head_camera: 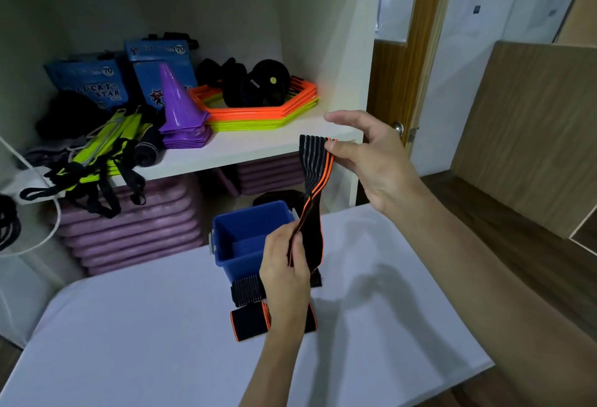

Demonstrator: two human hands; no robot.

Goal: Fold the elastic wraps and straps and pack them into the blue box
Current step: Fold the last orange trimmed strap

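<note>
While the right hand (pixel 371 161) is pinching the ribbed top end of the black-and-orange elastic wrap (pixel 311 200), the left hand (pixel 286 264) is gripping its lower end above the blue box (pixel 245 238). Being soft, light and stretchy, it is probably handling best when held by both ends.

Black wrap (pixel 311 209) — orange-edged, grey-ribbed; blue box (pixel 239 242); purple cone (pixel 176 100).

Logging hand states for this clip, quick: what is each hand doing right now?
Left hand: pinches the lower end of the black-and-orange elastic wrap.
Right hand: pinches the wrap's upper end, other fingers extended.
</note>
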